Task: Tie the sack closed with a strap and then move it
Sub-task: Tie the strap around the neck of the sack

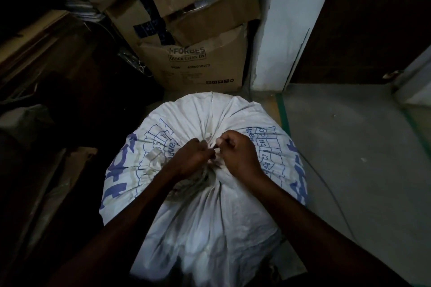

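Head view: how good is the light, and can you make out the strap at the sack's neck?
Head view: dim overall, left side nearly black; the sack and the wall catch most of the light. Wide-angle bending shows at the edges. Both hands, left and right, meet at the gathered neck and hide the strap; only a small dark bit shows between the fingers, too blurred to tell.

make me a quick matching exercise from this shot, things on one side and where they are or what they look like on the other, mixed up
Things:
1. sack
2. cardboard box
3. hands, left hand and right hand
4. green line

Descriptions:
A. runs along the grey floor, right of the sack
B. white with blue print, mouth gathered at the top
C. brown, printed FORBES, standing behind the sack
D. closed together at the gathered neck

Pairs: 1-B, 2-C, 3-D, 4-A
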The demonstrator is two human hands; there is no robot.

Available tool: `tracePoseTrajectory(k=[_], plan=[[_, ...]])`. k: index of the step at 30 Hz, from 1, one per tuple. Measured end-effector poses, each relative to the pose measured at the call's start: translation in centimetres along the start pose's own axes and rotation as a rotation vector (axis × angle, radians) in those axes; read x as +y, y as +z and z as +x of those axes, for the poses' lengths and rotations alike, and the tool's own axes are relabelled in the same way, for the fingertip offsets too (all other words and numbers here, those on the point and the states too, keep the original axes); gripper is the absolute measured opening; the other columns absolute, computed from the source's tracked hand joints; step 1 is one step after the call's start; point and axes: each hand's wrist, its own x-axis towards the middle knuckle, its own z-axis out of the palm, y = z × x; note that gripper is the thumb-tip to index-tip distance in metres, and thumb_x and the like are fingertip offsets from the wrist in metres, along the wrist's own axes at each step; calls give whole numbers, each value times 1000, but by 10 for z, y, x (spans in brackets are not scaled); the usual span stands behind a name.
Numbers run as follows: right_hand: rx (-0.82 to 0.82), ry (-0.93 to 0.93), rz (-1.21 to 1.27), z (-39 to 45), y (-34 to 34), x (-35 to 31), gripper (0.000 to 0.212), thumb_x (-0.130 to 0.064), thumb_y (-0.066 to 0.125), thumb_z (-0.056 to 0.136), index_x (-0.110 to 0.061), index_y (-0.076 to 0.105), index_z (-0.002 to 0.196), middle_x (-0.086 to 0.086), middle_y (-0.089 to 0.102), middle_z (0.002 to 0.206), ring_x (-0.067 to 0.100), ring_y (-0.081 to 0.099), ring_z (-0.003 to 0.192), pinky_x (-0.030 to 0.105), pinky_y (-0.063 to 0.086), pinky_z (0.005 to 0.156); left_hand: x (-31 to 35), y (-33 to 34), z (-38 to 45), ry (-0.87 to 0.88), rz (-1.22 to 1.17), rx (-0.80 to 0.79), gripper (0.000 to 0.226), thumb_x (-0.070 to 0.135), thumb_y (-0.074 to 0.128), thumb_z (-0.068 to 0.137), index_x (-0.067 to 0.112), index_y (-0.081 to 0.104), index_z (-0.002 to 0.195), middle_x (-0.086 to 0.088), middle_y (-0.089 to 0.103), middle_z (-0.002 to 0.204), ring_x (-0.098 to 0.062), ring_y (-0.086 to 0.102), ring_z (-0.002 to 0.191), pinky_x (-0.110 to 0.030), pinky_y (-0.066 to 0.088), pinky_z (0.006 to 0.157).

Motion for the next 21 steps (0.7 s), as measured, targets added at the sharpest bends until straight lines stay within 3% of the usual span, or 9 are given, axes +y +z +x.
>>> tracePoseTrajectory(k=[2,4,6,8,10,13,15,19,21], plan=[[-3,209,296,0,-1,6,13,-12,49,96,-13,61,91,23,68,102,33,66,85,39,55,76,4,-6,-6,21,-74,-28,75,73,48,79,6,66,108,-21,64,113,-38,61,111,-51,48,100],[11,365,550,0,-5,9,13,-8,48,97,-8,61,94,24,70,105,24,67,74,33,53,66,8,-10,-13,5,-165,-42,74,86,45,71,20,71,95,-22,67,106,-34,64,101,-48,48,96],[0,486,736,0,-14,10,21,-6,46,98,-5,63,85,12,77,93,16,65,67,28,46,63,6,-9,-13,-22,-205,2,61,81,43,81,26,68,72,-12,69,86,-23,65,83,-39,47,85],[-46,567,873,-3,-22,14,29,-7,43,100,-7,63,79,7,74,83,19,67,75,28,46,68,0,-1,-5,-45,-96,169,48,58,52,95,18,74,81,-8,75,85,-22,69,84,-32,47,79],[-95,620,925,-8,-30,20,29,-6,39,101,-8,56,78,6,66,78,21,68,79,29,48,70,-1,9,3,-85,4,341,29,37,62,96,13,78,96,-11,78,88,-24,73,89,-26,48,75],[-150,720,854,-16,-47,35,31,-1,34,93,-13,46,68,5,53,70,16,59,63,26,39,57,-2,16,9,-150,-30,373,30,40,67,89,13,78,91,-9,77,79,-23,75,79,-33,58,78],[-186,750,752,-20,-57,44,29,-1,32,87,-14,43,64,6,51,68,14,55,54,24,31,46,-1,15,10,-162,-42,361,35,43,67,87,11,78,81,-7,74,66,-21,72,66,-34,60,70],[-114,814,693,-19,-68,56,27,-1,31,81,-10,44,59,12,57,64,15,40,48,21,25,37,2,16,12,-210,-5,373,36,34,70,91,2,74,75,-12,68,66,-20,61,67,-28,38,62],[-72,824,741,-13,-71,58,29,2,28,82,-9,44,60,12,53,65,15,45,45,20,26,37,1,17,11,-208,-10,407,29,28,71,91,3,73,77,-11,66,70,-19,59,73,-23,33,62]])
